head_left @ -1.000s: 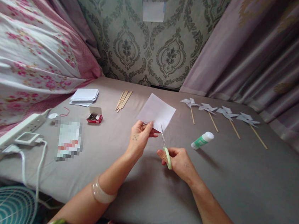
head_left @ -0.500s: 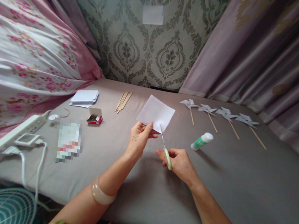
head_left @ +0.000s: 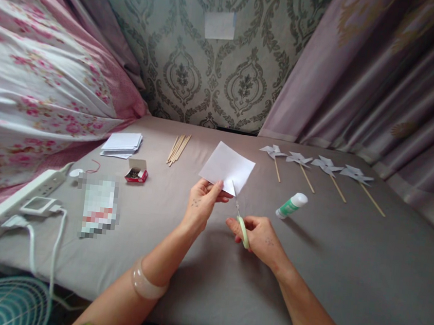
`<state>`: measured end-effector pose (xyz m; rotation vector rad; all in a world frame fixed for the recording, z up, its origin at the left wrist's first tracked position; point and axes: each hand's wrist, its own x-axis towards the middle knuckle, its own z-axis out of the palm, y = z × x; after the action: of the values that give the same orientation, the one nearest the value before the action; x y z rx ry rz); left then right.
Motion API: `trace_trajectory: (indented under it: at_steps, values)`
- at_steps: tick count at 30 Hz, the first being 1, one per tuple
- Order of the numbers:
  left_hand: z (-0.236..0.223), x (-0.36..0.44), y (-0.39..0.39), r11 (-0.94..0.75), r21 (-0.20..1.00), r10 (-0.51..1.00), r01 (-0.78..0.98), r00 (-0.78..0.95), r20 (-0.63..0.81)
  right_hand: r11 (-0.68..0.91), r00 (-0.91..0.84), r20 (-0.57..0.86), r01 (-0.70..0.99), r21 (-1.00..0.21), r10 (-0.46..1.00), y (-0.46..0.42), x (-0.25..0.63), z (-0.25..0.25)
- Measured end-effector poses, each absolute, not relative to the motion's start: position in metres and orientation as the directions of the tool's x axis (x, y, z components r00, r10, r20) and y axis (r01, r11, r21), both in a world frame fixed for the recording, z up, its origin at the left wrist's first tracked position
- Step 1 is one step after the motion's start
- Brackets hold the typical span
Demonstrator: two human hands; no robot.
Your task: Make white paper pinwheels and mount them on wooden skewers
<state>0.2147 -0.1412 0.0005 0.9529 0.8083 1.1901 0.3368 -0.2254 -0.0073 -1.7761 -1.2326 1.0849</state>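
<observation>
My left hand (head_left: 203, 201) pinches the near corner of a white paper square (head_left: 227, 168) and holds it up over the grey surface (head_left: 339, 258). My right hand (head_left: 258, 235) grips small scissors with green handles (head_left: 241, 227). Their blades point up and bite into the paper's lower corner, just right of my left thumb.
A glue stick (head_left: 292, 205) lies right of my hands. Several finished paper pinwheels (head_left: 319, 164) on sticks lie behind it. Further left are wooden sticks (head_left: 178, 148), a stack of white paper squares (head_left: 121, 143), a red box of pins (head_left: 136, 172) and a power strip (head_left: 11, 203). A fan (head_left: 0, 302) sits below the edge.
The scissor blades have closed further into the paper's lower corner. Both hands have hardly moved; the view has tipped slightly.
</observation>
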Motion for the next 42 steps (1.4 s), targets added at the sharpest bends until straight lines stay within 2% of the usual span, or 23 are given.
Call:
trace_trajectory:
  at_steps: [10, 27, 42]
  values:
    - [0.0036, 0.2169, -0.1469, 0.132, 0.925, 0.957, -0.356, 0.289, -0.025, -0.258, 0.203, -0.2, 0.323, -0.911, 0.959, -0.2251, 0.3404, -0.008]
    - [0.0012, 0.2159, -0.1444, 0.137, 0.924, 0.964, -0.357, 0.262, -0.042, -0.266, 0.262, -0.182, 0.334, -0.904, 0.948, -0.2257, 0.3389, -0.0071]
    - [0.0018, 0.2164, -0.1449, 0.175, 0.903, 0.955, -0.392, 0.29, -0.06, -0.34, 0.272, -0.259, 0.314, -0.887, 0.927, -0.2242, 0.3386, -0.0087]
